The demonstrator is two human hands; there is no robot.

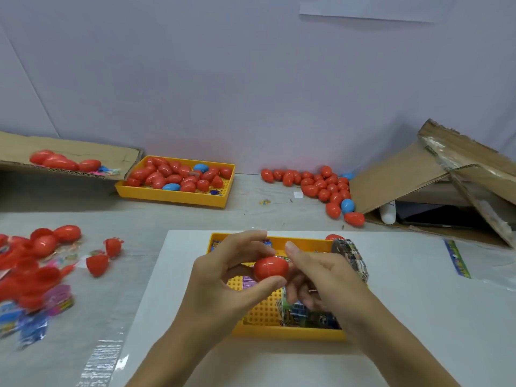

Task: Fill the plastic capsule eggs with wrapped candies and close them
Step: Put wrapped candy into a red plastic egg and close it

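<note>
Where both hands meet, red egg (pixel 270 268).

The red egg (pixel 270 268) I hold between my left hand (pixel 223 277) and right hand (pixel 315 275) is smooth, glossy plastic, as are the loose red and blue eggs (pixel 324 185) by the wall. Both the near yellow tray (pixel 287 332) and the far yellow tray (pixel 173 197) are matt plastic with a studded floor. The cardboard box (pixel 435 174) is rough, brown and corrugated, with shiny clear tape, and the candy wrappers (pixel 310 317) look like glossy printed film.
</note>
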